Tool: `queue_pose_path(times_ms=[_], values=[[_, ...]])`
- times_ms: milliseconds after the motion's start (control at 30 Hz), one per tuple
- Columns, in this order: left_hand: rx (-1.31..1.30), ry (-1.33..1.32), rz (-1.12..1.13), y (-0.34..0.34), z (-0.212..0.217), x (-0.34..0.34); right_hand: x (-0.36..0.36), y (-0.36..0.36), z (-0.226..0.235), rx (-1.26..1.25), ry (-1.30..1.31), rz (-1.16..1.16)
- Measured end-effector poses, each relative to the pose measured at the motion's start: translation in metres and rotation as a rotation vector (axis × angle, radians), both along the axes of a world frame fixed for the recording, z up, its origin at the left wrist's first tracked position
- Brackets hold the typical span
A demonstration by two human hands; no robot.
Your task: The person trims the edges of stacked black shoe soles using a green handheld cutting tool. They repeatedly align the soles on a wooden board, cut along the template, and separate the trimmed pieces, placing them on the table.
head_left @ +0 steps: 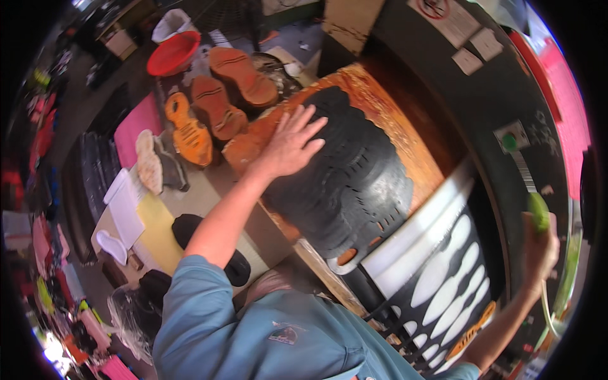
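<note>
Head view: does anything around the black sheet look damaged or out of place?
Nothing is plainly wrong. The black sheet is riddled with sole-shaped cutouts and has a scalloped edge; the left hand presses flat on it. The right hand grips a green handle.

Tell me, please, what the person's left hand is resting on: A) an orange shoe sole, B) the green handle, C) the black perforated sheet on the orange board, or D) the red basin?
C: the left hand lies flat, fingers spread, on the black perforated sheet atop the orange board; the right hand grips the green handle.
</note>
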State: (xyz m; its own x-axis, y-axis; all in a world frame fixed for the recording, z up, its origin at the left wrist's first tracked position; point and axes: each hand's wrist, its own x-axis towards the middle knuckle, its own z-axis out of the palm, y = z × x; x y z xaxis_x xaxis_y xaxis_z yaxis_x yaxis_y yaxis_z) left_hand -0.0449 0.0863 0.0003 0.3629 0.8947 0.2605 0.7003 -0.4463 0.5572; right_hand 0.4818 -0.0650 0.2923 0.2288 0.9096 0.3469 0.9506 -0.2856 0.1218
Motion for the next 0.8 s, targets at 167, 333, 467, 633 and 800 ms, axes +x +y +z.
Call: queue_pose_path(times_ms=[167,333,467,633,800], values=[[-0.036,-0.079,-0.017,-0.003,0.005,-0.003,0.093,0.059,0.052,0.194,-0.104,0.016],[-0.031,-0.047,-0.004,-0.002,0.006,-0.002,0.133,0.111,0.051,0.109,-0.137,-0.061],[0.002,-0.029,0.010,0.001,0.000,-0.001,0.137,0.149,0.040,0.088,-0.160,-0.071],[0.024,-0.072,-0.001,0.002,0.000,-0.002,0.088,0.175,0.032,0.242,-0.220,0.004],[-0.001,-0.045,-0.011,0.002,0.002,-0.001,-0.052,0.102,-0.059,0.294,0.081,0.503]])
